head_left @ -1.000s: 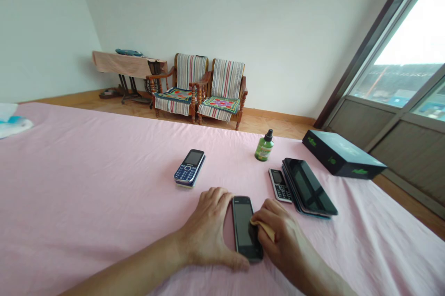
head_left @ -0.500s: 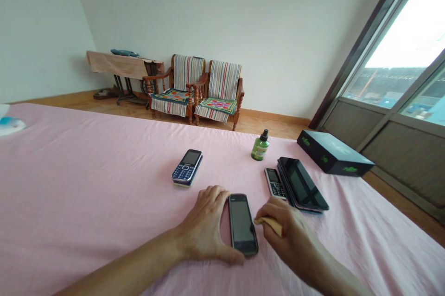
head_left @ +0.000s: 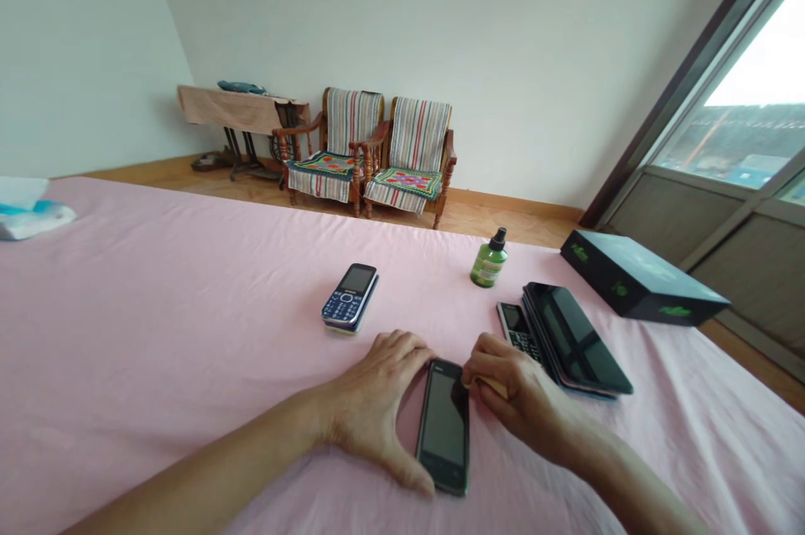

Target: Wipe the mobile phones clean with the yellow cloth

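The phone (head_left: pixel 444 428) has turned clockwise.
My left hand (head_left: pixel 372 401) spreads along its left side; my right hand (head_left: pixel 519 388) pinches yellow cloth (head_left: pixel 491 386) at its upper right.

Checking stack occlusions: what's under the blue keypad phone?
Under the blue keypad phone, at least one flat item shows only at its edges: pale yellowish at the near end, bluish along the right. The rest is covered; can't tell what it is.

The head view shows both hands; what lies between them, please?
In the head view, a touchscreen phone lies between the left hand and the right hand, which pinches a yellowish cloth.
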`<action>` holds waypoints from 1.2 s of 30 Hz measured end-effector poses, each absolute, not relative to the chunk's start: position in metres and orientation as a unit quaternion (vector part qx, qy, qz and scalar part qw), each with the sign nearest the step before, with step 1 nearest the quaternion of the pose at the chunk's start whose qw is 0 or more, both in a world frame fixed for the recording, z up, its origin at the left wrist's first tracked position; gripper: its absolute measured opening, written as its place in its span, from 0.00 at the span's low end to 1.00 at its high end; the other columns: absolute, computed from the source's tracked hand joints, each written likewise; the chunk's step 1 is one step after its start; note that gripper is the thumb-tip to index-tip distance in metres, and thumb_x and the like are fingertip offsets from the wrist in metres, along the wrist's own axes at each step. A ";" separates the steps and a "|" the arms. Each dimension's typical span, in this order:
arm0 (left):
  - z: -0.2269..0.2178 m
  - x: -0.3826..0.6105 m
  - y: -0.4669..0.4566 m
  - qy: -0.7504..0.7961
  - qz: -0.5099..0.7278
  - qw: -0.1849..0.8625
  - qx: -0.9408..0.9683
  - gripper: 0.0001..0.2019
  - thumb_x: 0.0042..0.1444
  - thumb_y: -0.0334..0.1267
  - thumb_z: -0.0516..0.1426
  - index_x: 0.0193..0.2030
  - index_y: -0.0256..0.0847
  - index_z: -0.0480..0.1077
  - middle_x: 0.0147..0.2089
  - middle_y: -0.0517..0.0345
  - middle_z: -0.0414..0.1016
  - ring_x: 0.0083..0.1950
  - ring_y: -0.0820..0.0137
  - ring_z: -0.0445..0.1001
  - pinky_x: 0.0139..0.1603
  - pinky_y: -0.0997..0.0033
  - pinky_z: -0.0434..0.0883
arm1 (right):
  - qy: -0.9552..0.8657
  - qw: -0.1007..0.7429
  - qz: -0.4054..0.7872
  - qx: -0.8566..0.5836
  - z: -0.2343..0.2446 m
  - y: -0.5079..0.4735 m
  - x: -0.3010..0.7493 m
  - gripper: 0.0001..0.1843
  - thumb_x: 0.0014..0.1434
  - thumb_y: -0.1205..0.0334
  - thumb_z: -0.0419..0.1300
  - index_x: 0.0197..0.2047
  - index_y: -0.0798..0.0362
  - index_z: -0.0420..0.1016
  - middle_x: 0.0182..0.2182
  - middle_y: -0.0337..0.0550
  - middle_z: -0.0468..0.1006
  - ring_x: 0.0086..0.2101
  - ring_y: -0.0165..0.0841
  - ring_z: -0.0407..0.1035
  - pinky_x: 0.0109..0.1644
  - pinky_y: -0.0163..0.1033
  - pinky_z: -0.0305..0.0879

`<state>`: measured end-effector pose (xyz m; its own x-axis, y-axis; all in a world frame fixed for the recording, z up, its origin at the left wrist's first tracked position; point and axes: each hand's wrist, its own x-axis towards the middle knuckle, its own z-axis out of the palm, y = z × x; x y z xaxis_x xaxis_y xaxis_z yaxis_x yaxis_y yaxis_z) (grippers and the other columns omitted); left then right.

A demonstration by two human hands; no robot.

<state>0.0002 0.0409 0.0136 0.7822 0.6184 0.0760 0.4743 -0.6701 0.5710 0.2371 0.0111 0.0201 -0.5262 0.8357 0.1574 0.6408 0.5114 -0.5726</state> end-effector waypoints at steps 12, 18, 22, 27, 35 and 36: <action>0.013 0.001 0.042 0.292 0.142 0.270 0.906 0.52 0.27 0.62 0.70 0.59 0.39 0.63 0.54 0.46 0.64 0.55 0.50 0.62 0.62 0.47 0.61 | -0.833 0.212 0.321 -0.397 0.028 -0.026 0.221 0.17 0.51 0.85 0.52 0.29 0.52 0.70 0.35 0.38 0.70 0.36 0.29 0.66 0.38 0.32 0.61; 0.013 0.000 0.041 0.296 0.145 0.270 0.905 0.53 0.27 0.62 0.70 0.60 0.41 0.61 0.54 0.46 0.64 0.55 0.50 0.62 0.61 0.47 0.61 | -0.827 0.185 0.386 -0.364 0.039 -0.034 0.213 0.20 0.47 0.87 0.49 0.29 0.52 0.69 0.36 0.35 0.72 0.37 0.27 0.68 0.38 0.29 0.61; 0.014 0.001 0.040 0.299 0.143 0.271 0.904 0.53 0.27 0.63 0.70 0.60 0.41 0.61 0.55 0.46 0.64 0.55 0.49 0.62 0.61 0.47 0.61 | -0.829 0.173 0.392 -0.359 0.045 -0.037 0.216 0.20 0.47 0.87 0.49 0.30 0.51 0.70 0.35 0.34 0.73 0.37 0.26 0.68 0.39 0.29 0.61; 0.014 0.002 0.040 0.302 0.134 0.266 0.905 0.52 0.27 0.63 0.70 0.60 0.39 0.62 0.55 0.45 0.64 0.55 0.49 0.62 0.61 0.47 0.60 | -0.818 0.200 0.379 -0.383 0.043 -0.027 0.226 0.19 0.49 0.84 0.51 0.32 0.51 0.74 0.33 0.35 0.73 0.35 0.27 0.69 0.38 0.31 0.63; 0.014 0.002 0.041 0.300 0.137 0.264 0.906 0.52 0.28 0.64 0.69 0.60 0.40 0.62 0.56 0.45 0.64 0.56 0.48 0.62 0.62 0.46 0.59 | -0.807 0.309 0.171 -0.473 0.010 0.002 0.230 0.13 0.58 0.77 0.52 0.38 0.53 0.73 0.35 0.43 0.71 0.36 0.34 0.68 0.40 0.39 0.64; 0.013 0.002 0.041 0.299 0.139 0.265 0.906 0.52 0.28 0.64 0.69 0.60 0.41 0.62 0.56 0.45 0.64 0.56 0.48 0.62 0.62 0.46 0.59 | -0.811 0.305 0.160 -0.473 0.009 0.003 0.230 0.13 0.58 0.77 0.51 0.38 0.53 0.73 0.35 0.43 0.70 0.36 0.34 0.68 0.40 0.39 0.64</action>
<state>0.0017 0.0408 0.0135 0.7822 0.6159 0.0939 0.4684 -0.6807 0.5633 0.2298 0.0029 0.0086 -0.3662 0.8649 0.3432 0.6696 0.5011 -0.5482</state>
